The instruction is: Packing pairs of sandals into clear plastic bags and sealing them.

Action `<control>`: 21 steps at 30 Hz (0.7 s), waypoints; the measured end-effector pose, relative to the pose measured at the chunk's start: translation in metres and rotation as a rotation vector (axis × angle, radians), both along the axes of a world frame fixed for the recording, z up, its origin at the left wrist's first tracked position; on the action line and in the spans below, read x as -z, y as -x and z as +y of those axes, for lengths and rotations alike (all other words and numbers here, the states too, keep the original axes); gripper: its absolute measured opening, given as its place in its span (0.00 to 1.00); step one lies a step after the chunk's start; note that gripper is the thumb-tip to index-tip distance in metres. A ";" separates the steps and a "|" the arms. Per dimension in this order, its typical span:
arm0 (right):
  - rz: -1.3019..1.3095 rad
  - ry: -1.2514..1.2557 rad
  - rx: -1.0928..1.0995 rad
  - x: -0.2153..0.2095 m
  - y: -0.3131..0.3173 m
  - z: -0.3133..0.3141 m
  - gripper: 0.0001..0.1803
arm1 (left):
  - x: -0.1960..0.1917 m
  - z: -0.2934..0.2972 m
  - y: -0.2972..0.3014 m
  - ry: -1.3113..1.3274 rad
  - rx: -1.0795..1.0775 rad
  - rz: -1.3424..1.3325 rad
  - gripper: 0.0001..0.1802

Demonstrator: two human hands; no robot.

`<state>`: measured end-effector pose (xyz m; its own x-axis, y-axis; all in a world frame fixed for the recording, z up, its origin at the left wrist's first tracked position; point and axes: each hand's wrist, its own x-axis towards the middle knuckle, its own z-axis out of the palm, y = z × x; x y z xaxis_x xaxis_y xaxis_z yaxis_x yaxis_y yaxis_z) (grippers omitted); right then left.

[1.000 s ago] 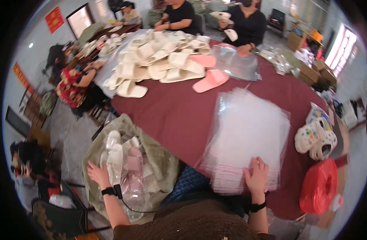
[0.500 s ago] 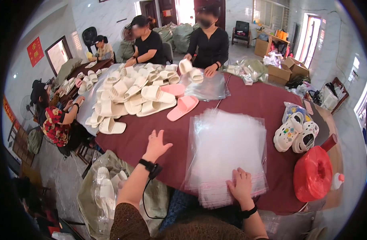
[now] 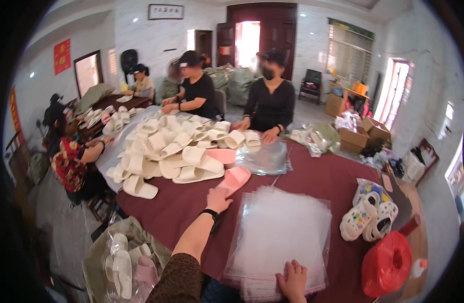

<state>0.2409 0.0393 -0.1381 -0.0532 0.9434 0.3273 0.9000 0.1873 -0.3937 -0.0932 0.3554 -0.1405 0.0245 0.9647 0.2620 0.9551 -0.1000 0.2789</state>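
My left hand reaches to the near end of a pink slipper, its fingers closed on that end. The slipper lies at the right front of a big pile of cream slippers, with a second pink slipper just behind it. A stack of clear plastic bags with pinkish strips along the near edge lies in front of me. My right hand rests on the near right part of that stack, fingers stretched out and holding nothing.
White clogs with charms and a red roll of plastic are on the right of the maroon-covered table. More clear bags lie before a person in black. An open sack of bagged slippers stands lower left. Other people work around.
My left hand has moved forward and right from above the bare cloth to the pink slipper. My right hand stays on the bags. The person across has set down a pair of cream slippers.
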 end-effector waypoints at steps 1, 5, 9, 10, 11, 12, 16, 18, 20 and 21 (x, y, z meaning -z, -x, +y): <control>-0.019 0.002 0.019 -0.004 0.001 -0.001 0.32 | 0.001 -0.006 -0.001 -0.015 0.076 0.026 0.29; -0.022 0.078 0.042 -0.024 0.003 0.003 0.32 | -0.033 -0.023 0.015 0.096 0.227 -0.265 0.22; -0.040 0.131 0.005 -0.031 0.007 0.009 0.31 | -0.015 0.013 0.135 -0.338 -0.212 -0.217 0.33; -0.043 0.150 -0.001 -0.033 0.008 0.011 0.31 | -0.012 0.028 0.167 -0.340 -0.404 -0.174 0.38; -0.048 0.190 0.022 -0.035 0.008 0.012 0.32 | -0.017 0.041 0.185 -0.298 -0.520 -0.241 0.43; -0.053 0.189 0.031 -0.036 0.008 0.012 0.32 | -0.023 0.053 0.202 -0.256 -0.637 -0.307 0.48; -0.055 0.274 0.073 -0.047 0.017 0.019 0.32 | -0.014 0.100 0.263 -0.504 -0.741 -0.776 0.59; -0.050 0.306 0.089 -0.047 0.020 0.019 0.33 | -0.004 0.119 0.295 -0.588 -0.780 -0.757 0.59; -0.062 0.322 0.098 -0.045 0.018 0.023 0.33 | -0.010 0.147 0.306 -0.440 -0.692 -1.121 0.55; -0.059 0.358 0.123 -0.049 0.022 0.026 0.33 | -0.006 0.154 0.315 -0.514 -0.495 -1.299 0.49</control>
<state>0.2191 0.0652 -0.0888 0.0589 0.9980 -0.0244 0.9303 -0.0638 -0.3612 -0.4079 0.5091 -0.1344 -0.7844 0.6019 0.1500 0.0363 -0.1968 0.9798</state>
